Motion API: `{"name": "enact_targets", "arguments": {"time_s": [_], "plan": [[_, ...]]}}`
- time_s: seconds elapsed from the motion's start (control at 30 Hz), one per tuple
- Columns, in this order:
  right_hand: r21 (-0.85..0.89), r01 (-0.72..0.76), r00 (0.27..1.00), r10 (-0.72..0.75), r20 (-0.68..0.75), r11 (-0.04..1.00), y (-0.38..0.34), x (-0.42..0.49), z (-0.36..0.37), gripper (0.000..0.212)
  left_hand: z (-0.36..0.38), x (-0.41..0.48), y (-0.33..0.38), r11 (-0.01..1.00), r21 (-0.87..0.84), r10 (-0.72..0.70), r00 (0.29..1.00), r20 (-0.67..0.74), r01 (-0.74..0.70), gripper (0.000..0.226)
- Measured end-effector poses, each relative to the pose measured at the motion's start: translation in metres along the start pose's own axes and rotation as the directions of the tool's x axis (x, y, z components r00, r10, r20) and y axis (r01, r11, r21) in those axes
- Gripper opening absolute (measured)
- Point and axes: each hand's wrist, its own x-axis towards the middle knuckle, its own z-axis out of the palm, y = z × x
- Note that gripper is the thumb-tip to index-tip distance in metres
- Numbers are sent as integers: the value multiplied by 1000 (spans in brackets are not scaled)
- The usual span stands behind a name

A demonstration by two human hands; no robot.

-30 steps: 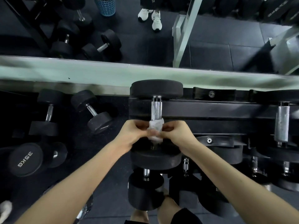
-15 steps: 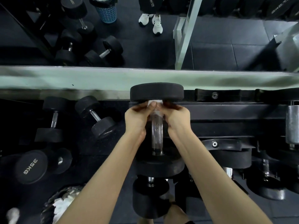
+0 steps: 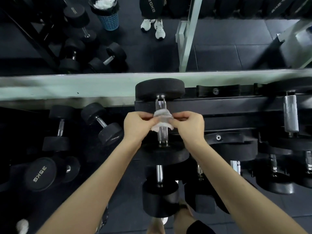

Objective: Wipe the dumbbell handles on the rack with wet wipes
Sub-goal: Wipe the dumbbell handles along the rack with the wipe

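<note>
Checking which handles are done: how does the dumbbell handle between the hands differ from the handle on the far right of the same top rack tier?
The centre handle has a white wet wipe draped around it, pinched by the left hand and right hand; the far-right handle is bare and untouched. The centre handle looks thinner with visible knurling; the far-right handle looks thicker and smoother. Both are silvery metal, lying front to back on the rack.

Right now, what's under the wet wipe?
The knurled dumbbell handle; the wet wipe, pinched by left hand and right hand, drapes across it. The steel directly beneath is covered.
</note>
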Motion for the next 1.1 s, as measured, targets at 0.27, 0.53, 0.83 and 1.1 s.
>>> {"name": "enact_targets", "arguments": {"time_s": [0.27, 0.53, 0.83, 1.1], "plan": [[203, 50, 988, -77, 131, 978, 5, -82, -61, 11, -26, -78, 15, 998, 43, 29, 930, 366, -48, 26], [130, -19, 957, -20, 289, 991, 66, -117, -107, 6, -9, -144, -39, 946, 305, -4, 938, 345, -108, 22], [-142, 30, 913, 30, 407, 989, 166, -134, -129, 4, 39, -203, -133, 981, 187, -93, 968, 234, 49, 14], [-77, -102, 954, 120, 275, 992, 208, -123, -101, 12, 38, -193, -180, 987, 81, -158, 943, 292, 140, 22]]}}
